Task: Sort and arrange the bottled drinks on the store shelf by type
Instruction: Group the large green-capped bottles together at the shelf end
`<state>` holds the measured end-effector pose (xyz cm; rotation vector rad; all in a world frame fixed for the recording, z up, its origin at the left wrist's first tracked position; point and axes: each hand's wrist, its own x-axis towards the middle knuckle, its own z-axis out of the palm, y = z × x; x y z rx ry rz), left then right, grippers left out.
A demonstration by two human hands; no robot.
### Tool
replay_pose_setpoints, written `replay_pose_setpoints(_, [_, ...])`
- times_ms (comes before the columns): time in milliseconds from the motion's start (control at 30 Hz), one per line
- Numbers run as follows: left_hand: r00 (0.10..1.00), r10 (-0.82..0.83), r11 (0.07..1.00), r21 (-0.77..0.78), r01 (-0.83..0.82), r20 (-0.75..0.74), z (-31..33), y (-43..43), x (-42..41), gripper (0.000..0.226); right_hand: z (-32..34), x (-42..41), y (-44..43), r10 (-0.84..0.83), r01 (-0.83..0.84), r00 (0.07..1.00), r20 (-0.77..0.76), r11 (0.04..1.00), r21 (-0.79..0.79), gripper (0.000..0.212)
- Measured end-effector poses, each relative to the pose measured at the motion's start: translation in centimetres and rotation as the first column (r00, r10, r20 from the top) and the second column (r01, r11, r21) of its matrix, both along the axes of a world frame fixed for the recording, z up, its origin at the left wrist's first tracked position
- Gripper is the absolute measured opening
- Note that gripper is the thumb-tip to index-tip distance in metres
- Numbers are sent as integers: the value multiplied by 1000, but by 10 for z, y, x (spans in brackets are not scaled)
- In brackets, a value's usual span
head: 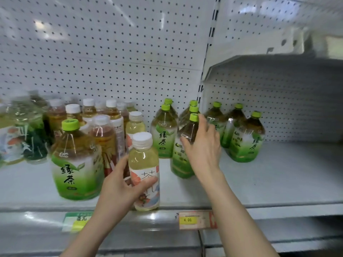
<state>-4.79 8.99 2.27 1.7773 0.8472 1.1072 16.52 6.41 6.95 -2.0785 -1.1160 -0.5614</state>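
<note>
Clear plastic, pale yellow inside, with a ribbed white cap: the round tea bottle (143,158) stood at the front edge of the shelf (278,182), the left hand (118,190) wrapped round its printed label. The right hand (204,145) clasped the sloping shoulder of a squarish green-capped bottle (181,164) mid-shelf, among its kind. White-capped brown teas (111,112) crowded the left rear, with a large green-tea bottle (76,164) in front of them and perforated pegboard (111,52) behind.
</note>
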Motion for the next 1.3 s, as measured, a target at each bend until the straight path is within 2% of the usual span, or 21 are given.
replay_pose_setpoints(67, [1000, 1, 1000, 10, -1, -1, -1, 1, 10, 56, -4, 19, -8, 56, -56, 998, -18, 998, -5, 86])
replay_pose_setpoints(133, [1000, 7, 1000, 9, -7, 6, -3, 0, 19, 53, -6, 36, -13, 149, -164, 970, -192, 984, -68, 101])
replay_pose_setpoints(200, [1000, 18, 1000, 16, -18, 10, -3, -2, 25, 52, -6, 45, -15, 251, -280, 889, -382, 960, -21, 109])
replay_pose_setpoints(300, [999, 37, 999, 18, -37, 10, -3, -2, 30, 53, -4, 56, -11, 332, -361, 821, -464, 932, 30, 104])
replay_pose_setpoints(400, [999, 41, 999, 10, -40, -5, -3, -2, 32, 53, 6, 71, -20, 384, -471, 756, -530, 881, -33, 102])
replay_pose_setpoints(500, [999, 45, 999, 9, -45, -12, -3, -2, 33, 54, 6, 84, -30, 300, -410, 829, -472, 900, -146, 111])
replay_pose_setpoints(633, [999, 52, 998, 20, -52, -8, -5, 0, 33, 54, -7, 96, -17, -40, -5, 940, -338, 991, -132, 109])
replay_pose_setpoints(733, [998, 52, 998, 36, -51, -20, -6, -1, 33, 57, -9, 107, 3, -216, 193, 938, -271, 975, -107, 106])
replay_pose_setpoints(833, [998, 56, 998, 45, -54, -40, -5, -2, 34, 60, -3, 117, 23, -231, 194, 931, -283, 969, -152, 105])
replay_pose_setpoints(967, [997, 70, 997, 29, -68, -41, -7, -2, 34, 59, -3, 131, 32, -110, 9, 930, -350, 960, -280, 99])
replay_pose_setpoints(1100, [997, 80, 996, 29, -80, -20, -7, -1, 34, 55, -9, 134, 30, -82, 9, 965, -249, 960, -279, 94])
replay_pose_setpoints(1200, [995, 95, 995, 32, -95, -11, -7, -1, 31, 54, -3, 131, 31, -95, 10, 960, -264, 951, -308, 95])
replay_pose_setpoints(1300, [993, 113, 993, 27, -113, -13, -9, 2, 29, 55, 4, 107, 26, -85, 58, 987, -134, 979, -195, 89])
